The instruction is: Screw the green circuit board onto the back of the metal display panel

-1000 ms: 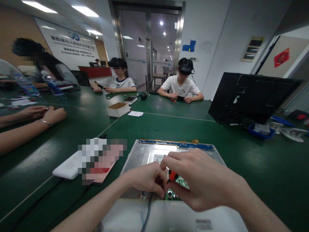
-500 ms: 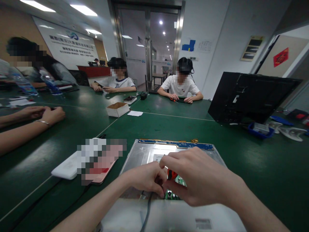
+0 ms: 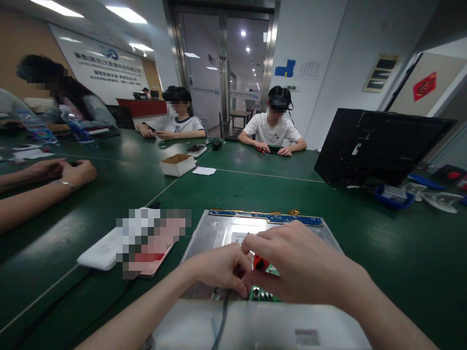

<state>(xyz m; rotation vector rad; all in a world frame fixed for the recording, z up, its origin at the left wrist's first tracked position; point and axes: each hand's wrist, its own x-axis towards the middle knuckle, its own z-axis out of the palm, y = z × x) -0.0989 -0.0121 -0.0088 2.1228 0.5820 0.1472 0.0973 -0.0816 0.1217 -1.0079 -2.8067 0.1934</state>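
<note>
A flat metal display panel [image 3: 204,238] lies before me, with a blue circuit strip [image 3: 241,215] along its far edge. Over its near part, my right hand [image 3: 295,267] curls around a red-and-black screwdriver [image 3: 260,262]; only part of the handle shows, the shaft is hidden. Beneath the hands is a green circuit board [image 3: 260,294]. My left hand [image 3: 222,270] is closed at the board's left side, fingertips pinched close to my right fingers; what they hold is hidden. A dark cable [image 3: 223,316] runs from under it across the white casing [image 3: 273,325].
Left of the panel lie a white power-bank-like block [image 3: 98,253] and a pink phone [image 3: 156,262]. An open box [image 3: 178,165] stands farther back. At right are a black monitor [image 3: 379,148] and a blue tray [image 3: 394,197]. Another person's hands [image 3: 78,175] rest at left.
My hands stay almost in place; the red handle has turned slightly within my right fingers. At far left, a person's head has shifted to the right.
</note>
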